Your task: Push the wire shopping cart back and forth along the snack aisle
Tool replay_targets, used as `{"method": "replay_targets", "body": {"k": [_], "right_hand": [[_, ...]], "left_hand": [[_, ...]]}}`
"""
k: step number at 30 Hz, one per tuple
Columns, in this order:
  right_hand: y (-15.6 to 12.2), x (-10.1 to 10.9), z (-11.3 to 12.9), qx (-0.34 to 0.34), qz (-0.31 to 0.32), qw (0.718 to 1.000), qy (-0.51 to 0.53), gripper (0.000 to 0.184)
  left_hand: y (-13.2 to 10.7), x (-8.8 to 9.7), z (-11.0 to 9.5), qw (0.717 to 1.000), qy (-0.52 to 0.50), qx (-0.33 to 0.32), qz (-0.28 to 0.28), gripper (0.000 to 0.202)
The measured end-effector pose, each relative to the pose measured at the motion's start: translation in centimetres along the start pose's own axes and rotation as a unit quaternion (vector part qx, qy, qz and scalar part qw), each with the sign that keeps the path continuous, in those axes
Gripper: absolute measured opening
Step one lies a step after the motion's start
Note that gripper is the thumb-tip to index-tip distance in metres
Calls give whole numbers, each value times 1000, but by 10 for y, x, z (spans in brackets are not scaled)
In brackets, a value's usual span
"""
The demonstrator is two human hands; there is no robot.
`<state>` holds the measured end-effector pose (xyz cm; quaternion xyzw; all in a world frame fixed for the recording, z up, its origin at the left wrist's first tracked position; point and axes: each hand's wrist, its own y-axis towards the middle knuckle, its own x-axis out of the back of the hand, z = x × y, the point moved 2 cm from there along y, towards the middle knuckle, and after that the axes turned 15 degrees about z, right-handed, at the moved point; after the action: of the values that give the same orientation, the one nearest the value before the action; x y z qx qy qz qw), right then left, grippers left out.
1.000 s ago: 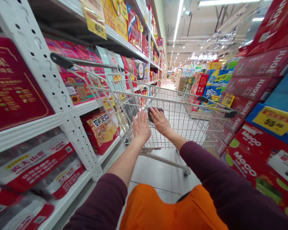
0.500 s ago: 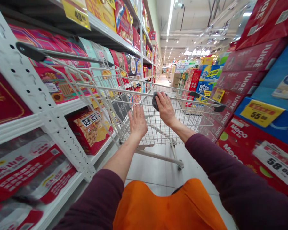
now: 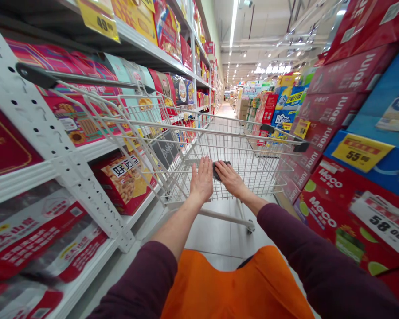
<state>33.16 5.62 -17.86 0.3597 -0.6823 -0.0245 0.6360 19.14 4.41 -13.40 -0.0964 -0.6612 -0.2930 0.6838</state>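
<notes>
A wire shopping cart (image 3: 252, 146) stands in the aisle in front of me, its black-tipped handle at upper left. My left hand (image 3: 202, 179) lies flat and open against the cart's near wire panel, fingers stretched upward. Right beside it, my right hand (image 3: 229, 176) presses a dark grey cloth (image 3: 217, 170) onto the same panel, low down, fingers laid over the cloth. Both forearms come out of dark maroon sleeves above an orange garment.
White shelving (image 3: 86, 150) with boxed snacks and yellow price tags runs along the left. Stacked red juice cartons (image 3: 339, 195) and blue boxes line the right. The tiled aisle floor (image 3: 216, 235) runs ahead toward more displays.
My right hand has moved the cloth from the cart's top rail down to the lower part of the wire panel. My left hand has shifted slightly down with it.
</notes>
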Motion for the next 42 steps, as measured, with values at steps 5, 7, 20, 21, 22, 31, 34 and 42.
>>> {"method": "replay_targets", "body": {"k": [5, 7, 20, 21, 22, 31, 34, 42], "right_hand": [[35, 57, -25, -38, -76, 996, 9, 49], [46, 71, -36, -53, -94, 994, 9, 50], [-21, -5, -30, -48, -50, 997, -17, 40], [-25, -8, -30, -46, -45, 998, -15, 40], [-28, -8, -30, -44, -42, 998, -12, 40], [10, 67, -73, -106, -146, 984, -1, 51], [9, 64, -80, -107, -139, 984, 4, 51], [-38, -1, -68, -113, -101, 988, 17, 46]], "left_hand": [[22, 27, -3, 999, -16, 18, -39, 71], [31, 37, -5, 998, -17, 22, -54, 71], [14, -2, -28, 999, 34, -26, 23, 66], [12, -6, -30, 999, 36, -31, 27, 66], [11, -8, -31, 998, 36, -34, 29, 66], [47, 36, -42, 999, 7, -20, -34, 70], [52, 38, -49, 999, 9, -32, -36, 70], [39, 2, -58, 997, 26, -71, -1, 64]]}}
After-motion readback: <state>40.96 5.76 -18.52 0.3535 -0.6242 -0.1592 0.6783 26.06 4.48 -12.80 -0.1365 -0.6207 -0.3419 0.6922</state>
